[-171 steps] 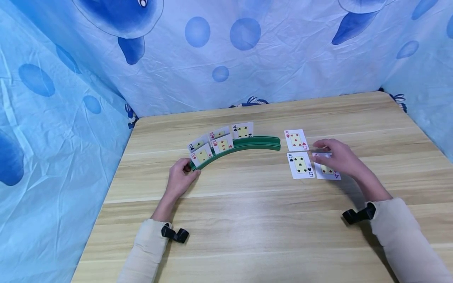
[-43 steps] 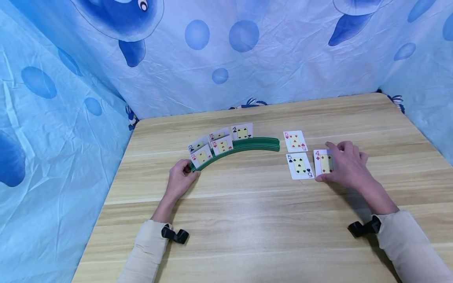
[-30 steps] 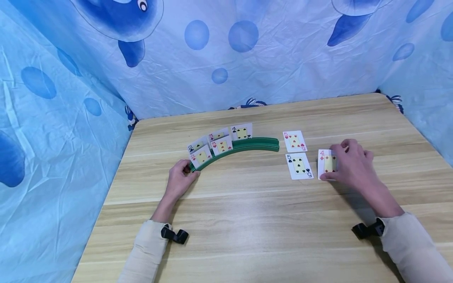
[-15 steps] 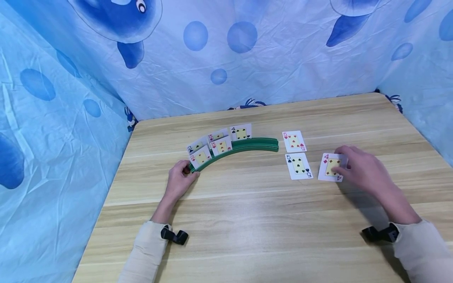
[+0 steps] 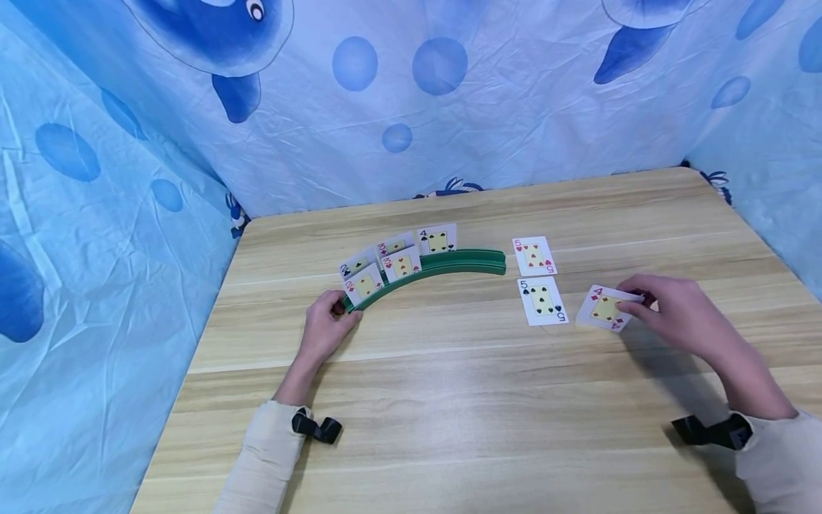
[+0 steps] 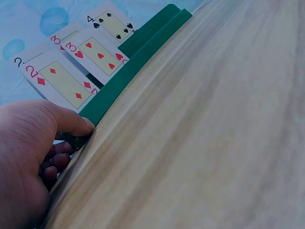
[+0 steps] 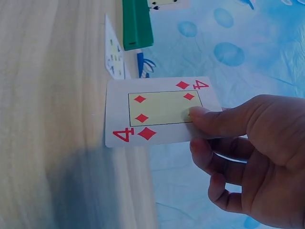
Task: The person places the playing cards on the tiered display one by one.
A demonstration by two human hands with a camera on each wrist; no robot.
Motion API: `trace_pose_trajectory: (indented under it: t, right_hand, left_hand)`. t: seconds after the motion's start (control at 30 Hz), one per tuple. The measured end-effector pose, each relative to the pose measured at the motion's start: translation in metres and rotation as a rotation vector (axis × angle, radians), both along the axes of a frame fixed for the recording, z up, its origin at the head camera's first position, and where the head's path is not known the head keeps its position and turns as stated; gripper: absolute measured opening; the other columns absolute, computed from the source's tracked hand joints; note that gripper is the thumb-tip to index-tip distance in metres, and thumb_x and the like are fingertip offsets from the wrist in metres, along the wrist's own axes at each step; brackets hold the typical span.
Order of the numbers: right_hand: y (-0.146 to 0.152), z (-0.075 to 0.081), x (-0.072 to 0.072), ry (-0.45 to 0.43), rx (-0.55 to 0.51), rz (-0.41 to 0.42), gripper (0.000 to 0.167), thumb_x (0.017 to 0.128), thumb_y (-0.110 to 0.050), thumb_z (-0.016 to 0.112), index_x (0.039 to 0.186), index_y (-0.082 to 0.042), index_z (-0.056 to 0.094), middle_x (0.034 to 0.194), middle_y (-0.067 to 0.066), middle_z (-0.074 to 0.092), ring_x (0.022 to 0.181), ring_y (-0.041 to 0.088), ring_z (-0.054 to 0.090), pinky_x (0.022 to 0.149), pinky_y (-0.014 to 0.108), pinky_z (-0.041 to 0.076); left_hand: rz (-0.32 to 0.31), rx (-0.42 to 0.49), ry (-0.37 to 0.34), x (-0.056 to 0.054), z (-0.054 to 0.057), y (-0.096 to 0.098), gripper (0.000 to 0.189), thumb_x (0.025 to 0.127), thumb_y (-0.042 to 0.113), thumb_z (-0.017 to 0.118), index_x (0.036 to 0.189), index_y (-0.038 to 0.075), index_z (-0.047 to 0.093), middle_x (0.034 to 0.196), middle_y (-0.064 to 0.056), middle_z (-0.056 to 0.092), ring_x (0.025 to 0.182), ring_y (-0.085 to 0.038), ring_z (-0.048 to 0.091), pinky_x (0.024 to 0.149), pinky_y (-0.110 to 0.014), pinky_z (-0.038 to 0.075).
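Observation:
My right hand (image 5: 681, 314) pinches the four of diamonds (image 5: 604, 308) between thumb and fingers; in the right wrist view the thumb lies over the face of this playing card (image 7: 157, 109). At the left, my left hand (image 5: 326, 325) grips the near end of a curved green card holder (image 5: 462, 263). Cards stand in its slots: the two of diamonds (image 6: 59, 78) and three of hearts (image 6: 97, 55) in front, the four of spades (image 5: 438, 240) and two partly covered cards behind. The five of hearts (image 5: 534, 255) and five of spades (image 5: 542, 301) lie face up on the table.
The wooden table (image 5: 449, 400) carries everything. A blue curtain (image 5: 411, 107) with whale and bubble prints hangs along its back and sides. A black band with a mount (image 5: 713, 432) sits on each wrist over the sleeve.
My right hand has drawn the four of diamonds rightward, away from the five of spades, and now pinches it turned and tilted at its right side. My left hand has stayed on the card holder.

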State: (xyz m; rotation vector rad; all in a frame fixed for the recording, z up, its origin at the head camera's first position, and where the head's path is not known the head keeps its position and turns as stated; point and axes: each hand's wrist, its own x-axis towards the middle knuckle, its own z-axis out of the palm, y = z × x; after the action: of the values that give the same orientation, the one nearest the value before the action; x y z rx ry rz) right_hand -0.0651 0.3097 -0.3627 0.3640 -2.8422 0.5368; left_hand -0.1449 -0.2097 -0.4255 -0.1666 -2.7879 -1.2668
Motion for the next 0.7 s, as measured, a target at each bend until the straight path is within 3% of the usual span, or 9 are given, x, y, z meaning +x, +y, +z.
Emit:
trace_pose_trajectory:
  t: [0.33, 0.7]
  right_hand:
    - [-0.005, 0.017, -0.007, 0.038, -0.098, 0.042, 0.016, 0.084, 0.003, 0.074, 0.100, 0.000, 0.074, 0.082, 0.009, 0.072, 0.066, -0.007, 0.046, 0.051, 0.021, 0.040]
    - [-0.021, 0.036, -0.021, 0.083, -0.142, 0.051, 0.016, 0.085, 0.000, 0.075, 0.102, -0.001, 0.075, 0.085, 0.013, 0.074, 0.067, -0.010, 0.048, 0.054, 0.016, 0.041]
  left_hand:
    - [-0.003, -0.003, 0.013, 0.000, 0.000, 0.000, 0.039, 0.084, 0.010, 0.075, 0.119, -0.006, 0.066, 0.108, -0.019, 0.064, 0.091, -0.026, 0.054, 0.075, -0.025, 0.042]
    - [-0.004, -0.002, -0.001, 0.000, 0.000, 0.000, 0.040, 0.085, 0.009, 0.075, 0.121, -0.005, 0.065, 0.109, -0.020, 0.065, 0.092, -0.027, 0.055, 0.076, -0.027, 0.042]
